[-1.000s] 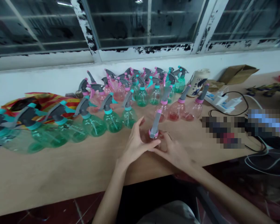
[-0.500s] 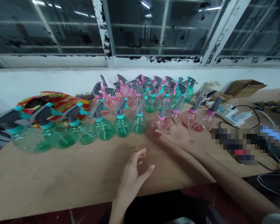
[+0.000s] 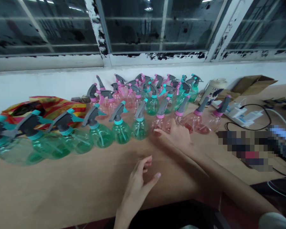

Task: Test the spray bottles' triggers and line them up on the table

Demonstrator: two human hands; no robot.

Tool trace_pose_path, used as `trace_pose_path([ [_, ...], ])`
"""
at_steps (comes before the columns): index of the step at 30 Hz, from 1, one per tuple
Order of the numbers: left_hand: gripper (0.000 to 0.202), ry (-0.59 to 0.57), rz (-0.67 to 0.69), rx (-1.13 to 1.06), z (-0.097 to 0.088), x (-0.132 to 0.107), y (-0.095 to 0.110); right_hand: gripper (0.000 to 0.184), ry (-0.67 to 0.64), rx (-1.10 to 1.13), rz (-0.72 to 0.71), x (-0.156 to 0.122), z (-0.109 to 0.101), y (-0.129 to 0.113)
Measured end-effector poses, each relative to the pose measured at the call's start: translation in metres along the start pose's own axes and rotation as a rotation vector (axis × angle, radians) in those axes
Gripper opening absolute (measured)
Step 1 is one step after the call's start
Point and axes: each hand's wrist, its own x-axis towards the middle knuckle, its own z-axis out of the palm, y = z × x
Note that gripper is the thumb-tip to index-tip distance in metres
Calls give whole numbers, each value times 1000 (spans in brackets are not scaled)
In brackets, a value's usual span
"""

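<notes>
left hand (image 3: 135, 187) empty and wide, right hand (image 3: 180, 136) at pink-collared spray bottle (image 3: 158, 122), grip unclear, pale container (image 3: 210, 96) lettered "IA"

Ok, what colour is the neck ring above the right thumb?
The neck ring is pink, clearest in the head view.

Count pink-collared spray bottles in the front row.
4, left to right: first bottle at the right hand; second bottle, partly covered by that hand; third bottle; fourth bottle, rightmost. None seems fully hidden.
</notes>
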Motion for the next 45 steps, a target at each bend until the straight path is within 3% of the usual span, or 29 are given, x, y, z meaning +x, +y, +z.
trace_pose_path([
  [8,40,-62,-12,42,14,10,5,69,271,135,145,1,-22,54],
  [14,40,-64,-28,46,25,12,17,69,136,121,123,23,-9,53],
  [19,39,-68,-13,52,33,11,24,60,74,97,111,22,-10,55],
  [27,33,-43,72,43,42,36,52,57,61,51,53,-33,-27,59],
  [33,69,-23,231,47,54,57,71,45,142,198,-144,-84,-37,52],
  [36,77,-39,282,58,56,61,79,39,126,292,-221,-102,-35,40],
  [41,57,-83,359,75,49,57,89,38,78,498,-287,-116,-26,19],
  [45,42,18,349,109,44,52,86,57,-67,716,-311,-115,-27,22],
])
